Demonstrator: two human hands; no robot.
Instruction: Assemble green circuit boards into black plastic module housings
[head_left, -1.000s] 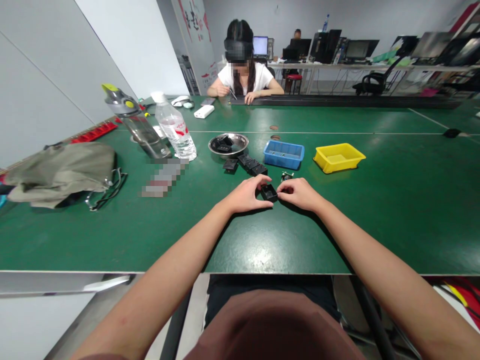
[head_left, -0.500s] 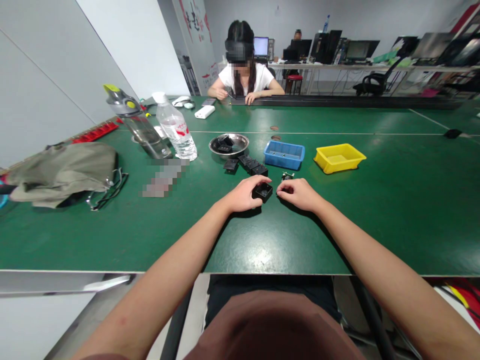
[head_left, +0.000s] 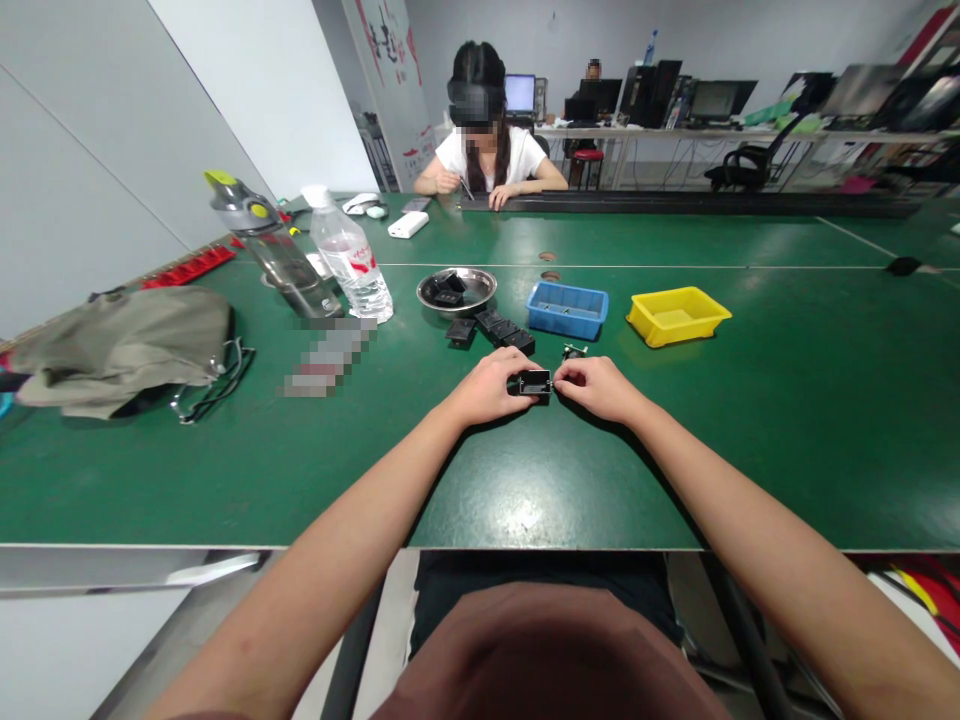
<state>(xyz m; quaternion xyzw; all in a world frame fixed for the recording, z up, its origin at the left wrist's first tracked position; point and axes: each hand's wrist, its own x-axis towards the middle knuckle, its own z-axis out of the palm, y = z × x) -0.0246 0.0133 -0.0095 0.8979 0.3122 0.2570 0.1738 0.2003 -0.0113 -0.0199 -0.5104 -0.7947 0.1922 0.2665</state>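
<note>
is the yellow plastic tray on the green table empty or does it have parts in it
Empty, as far as the view shows: the yellow plastic tray shows only its bare yellow floor, while the blue plastic tray beside it holds a few small pieces.

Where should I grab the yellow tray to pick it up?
Grab the yellow tray by its two short ends, one hand on each, coming down from above. It sits flat and open on the table, and its rim flares outward all round, giving fingers a lip to hook under.
</note>
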